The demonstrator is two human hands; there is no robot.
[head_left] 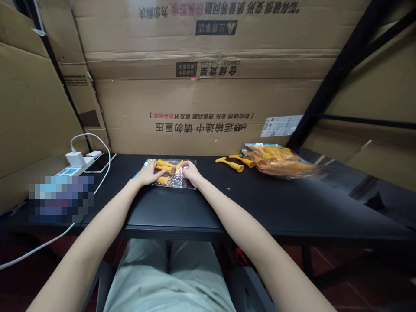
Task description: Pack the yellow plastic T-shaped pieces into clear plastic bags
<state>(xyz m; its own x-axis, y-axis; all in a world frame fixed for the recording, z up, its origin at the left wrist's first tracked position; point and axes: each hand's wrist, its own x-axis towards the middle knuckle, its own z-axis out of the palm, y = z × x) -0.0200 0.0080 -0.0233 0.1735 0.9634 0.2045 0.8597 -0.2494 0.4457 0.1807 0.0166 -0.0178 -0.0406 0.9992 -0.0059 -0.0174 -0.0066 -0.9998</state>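
Observation:
A clear plastic bag (pixel 182 183) with a bluish printed end lies on the black table in front of me, with several orange plastic pieces (pixel 165 168) in or on it. My left hand (pixel 147 174) grips the bag's left part, its thumb reaching across beside the pieces. At the bag's right side, my right hand (pixel 192 171) has its fingers pinched at the end of an orange piece (pixel 179 165); the fingertips are partly hidden. To the right lies a loose orange piece (pixel 231 164) with a hooked top and a flared end.
Another loose orange piece (pixel 243 160) touches a filled clear bag of orange pieces (pixel 279 160). On the left are a power strip (pixel 69 169) with a white charger (pixel 75 159), a phone (pixel 101 163) and a white cable (pixel 105 175). Cardboard (pixel 195 95) walls the back.

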